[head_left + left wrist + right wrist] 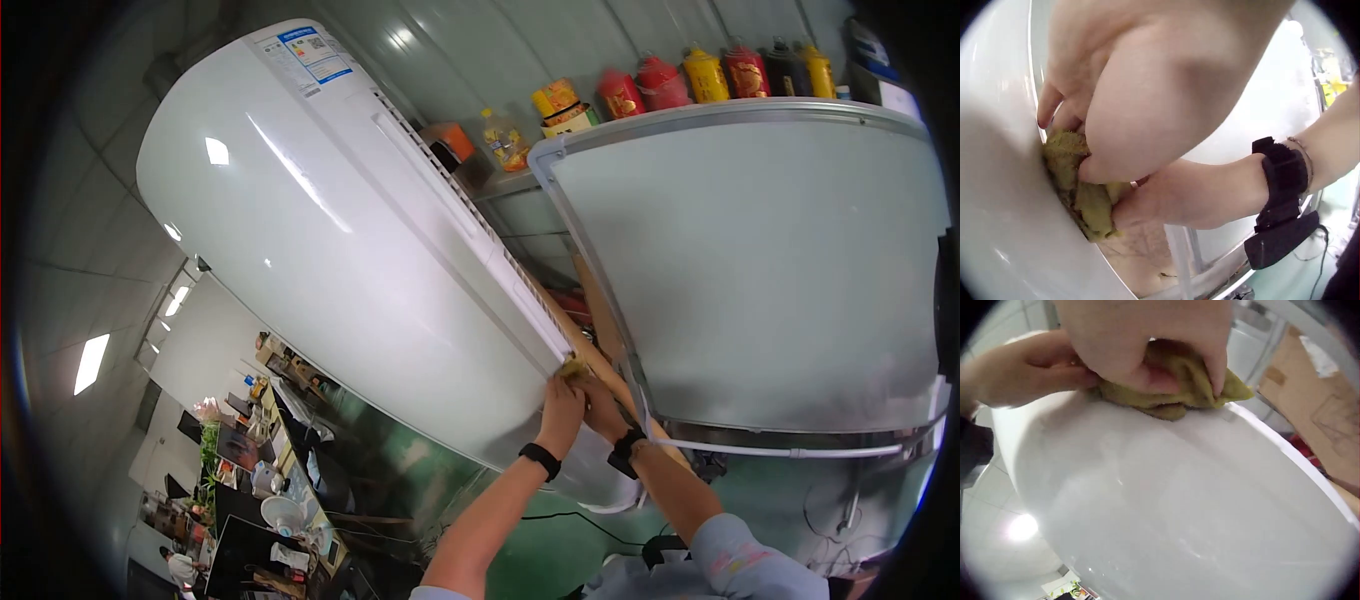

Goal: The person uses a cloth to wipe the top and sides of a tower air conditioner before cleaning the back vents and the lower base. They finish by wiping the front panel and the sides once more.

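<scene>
A rounded white floor-standing air conditioner (380, 290) slants across the head view, a blue-and-white energy label (315, 55) at its top. Low on its slotted side edge, both hands work close together with a yellow-green cloth (573, 368). My left hand (1154, 94) grips the bunched cloth (1079, 181) with thumb and fingers, against the white casing. From the other side my right hand (1147, 344) pinches the folded cloth (1172, 381) between thumb and fingers. Part of the cloth is hidden under the hands. Black bands circle both wrists.
To the right stands a whiteboard-like panel (760, 260) in a metal frame. Red and yellow bottles (706, 75) line up behind its top edge. A brown cardboard piece (1316, 406) leans beside the air conditioner. Cluttered desks (290, 480) fill the lower left; a cable (580, 516) crosses the green floor.
</scene>
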Motion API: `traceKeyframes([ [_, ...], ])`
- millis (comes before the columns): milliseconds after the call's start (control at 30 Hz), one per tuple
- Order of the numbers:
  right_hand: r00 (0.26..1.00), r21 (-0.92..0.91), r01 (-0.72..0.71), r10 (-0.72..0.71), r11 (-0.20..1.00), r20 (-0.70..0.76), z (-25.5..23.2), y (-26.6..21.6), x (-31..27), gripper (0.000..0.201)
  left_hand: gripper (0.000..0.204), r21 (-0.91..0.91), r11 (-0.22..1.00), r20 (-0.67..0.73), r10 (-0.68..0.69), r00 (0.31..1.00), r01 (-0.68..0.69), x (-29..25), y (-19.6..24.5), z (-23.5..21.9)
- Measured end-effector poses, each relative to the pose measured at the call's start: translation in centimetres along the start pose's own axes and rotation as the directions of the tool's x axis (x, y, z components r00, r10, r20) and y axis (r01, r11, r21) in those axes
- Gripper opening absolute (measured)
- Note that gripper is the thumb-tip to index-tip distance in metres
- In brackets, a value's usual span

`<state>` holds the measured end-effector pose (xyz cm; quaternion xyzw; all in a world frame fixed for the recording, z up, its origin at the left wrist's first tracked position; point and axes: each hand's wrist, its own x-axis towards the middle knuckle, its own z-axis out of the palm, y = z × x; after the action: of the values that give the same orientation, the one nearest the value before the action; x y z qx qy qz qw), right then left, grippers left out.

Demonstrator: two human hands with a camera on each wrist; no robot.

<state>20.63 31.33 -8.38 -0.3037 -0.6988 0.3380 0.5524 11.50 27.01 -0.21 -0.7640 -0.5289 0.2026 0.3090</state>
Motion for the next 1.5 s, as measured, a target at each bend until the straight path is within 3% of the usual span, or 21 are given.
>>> traceKeyframes([
  [33,0.994,0.04,-0.077,0.074,0.996,0.075,-0.2,0.7,-0.9,0.039,0.038,-0.044,0.999,0.096,0.023,0.995,-0.018,-0.2,0.8,0.2],
  [133,0.999,0.022,-0.033,0.033,0.999,0.017,-0.3,0.2,-2.2,0.04,0.042,-0.063,0.995,0.029,0.084,0.996,-0.082,-1.9,0.4,0.1],
  [300,0.991,0.118,0.105,-0.093,0.987,-0.096,-0.6,-6.8,2.9,0.049,0.044,0.016,0.999,-0.211,-0.041,0.977,0.046,-3.6,-5.7,-4.9],
  [433,0.953,0.176,0.259,-0.221,0.95,-0.207,-1.8,-15.9,9.9,0.061,0.041,0.122,0.977,-0.353,-0.124,0.928,0.177,-4.1,-12.9,-15.4],
  [533,0.849,0.152,0.475,-0.405,0.867,-0.34,-2.2,-22.6,16.3,0.068,0.037,0.097,0.967,-0.543,-0.149,0.827,0.238,-4.4,-18.4,-23.2],
  [567,0.805,0.1,0.542,-0.48,0.835,-0.349,-2.6,-24.9,18.3,0.07,0.038,0.081,0.965,-0.615,-0.148,0.775,0.248,-4.6,-20.1,-25.2],
  [667,0.772,-0.049,0.586,-0.576,0.809,-0.269,-3.2,-30.0,21.3,0.071,0.044,0.07,0.959,-0.641,-0.168,0.749,0.275,-5.6,-24.3,-27.8],
  [733,0.782,-0.235,0.553,-0.595,0.8,-0.185,-3.1,-31.1,21.6,0.07,0.047,0.063,0.952,-0.626,-0.197,0.755,0.3,-6.3,-26.0,-27.1],
  [800,0.801,-0.219,0.563,-0.591,0.797,-0.09,-3.0,-29.9,20.8,0.071,0.049,0.043,0.959,-0.594,-0.2,0.779,0.28,-7.1,-25.6,-25.0],
  [900,0.775,-0.179,0.617,-0.631,0.766,-0.027,-2.2,-25.4,17.9,0.069,0.049,0.017,0.969,-0.524,-0.201,0.827,0.247,-7.9,-22.5,-21.5],
  [967,0.814,-0.172,0.573,-0.581,0.801,0.007,-1.4,-21.6,14.1,0.067,0.05,0.023,0.969,-0.422,-0.215,0.881,0.248,-8.6,-18.5,-18.3],
  [1067,0.908,-0.201,0.419,-0.407,0.886,0.1,0.3,-14.5,6.5,0.067,0.052,0.046,0.985,-0.289,-0.148,0.946,0.168,-9.8,-11.8,-12.0],
  [1200,0.971,-0.182,0.201,-0.171,0.963,0.168,3.0,-5.2,-4.8,0.068,0.049,-0.161,0.985,-0.193,-0.087,0.977,0.056,-12.0,-2.2,-1.2],
  [1333,0.97,-0.065,-0.125,0.136,0.99,0.203,4.1,-0.1,-11.6,0.063,0.046,-0.308,0.951,-0.154,-0.042,0.987,-0.008,-13.0,4.7,6.9],
  [1433,0.938,-0.02,-0.196,0.193,0.98,0.289,3.8,1.6,-13.6,0.057,0.044,-0.497,0.867,-0.127,-0.104,0.986,0.028,-14.4,7.4,9.8],
  [1500,0.954,0.035,-0.202,0.188,0.979,0.233,3.7,1.3,-13.3,0.059,0.044,-0.613,0.788,-0.149,-0.183,0.972,0.055,-13.9,7.7,10.2],
])
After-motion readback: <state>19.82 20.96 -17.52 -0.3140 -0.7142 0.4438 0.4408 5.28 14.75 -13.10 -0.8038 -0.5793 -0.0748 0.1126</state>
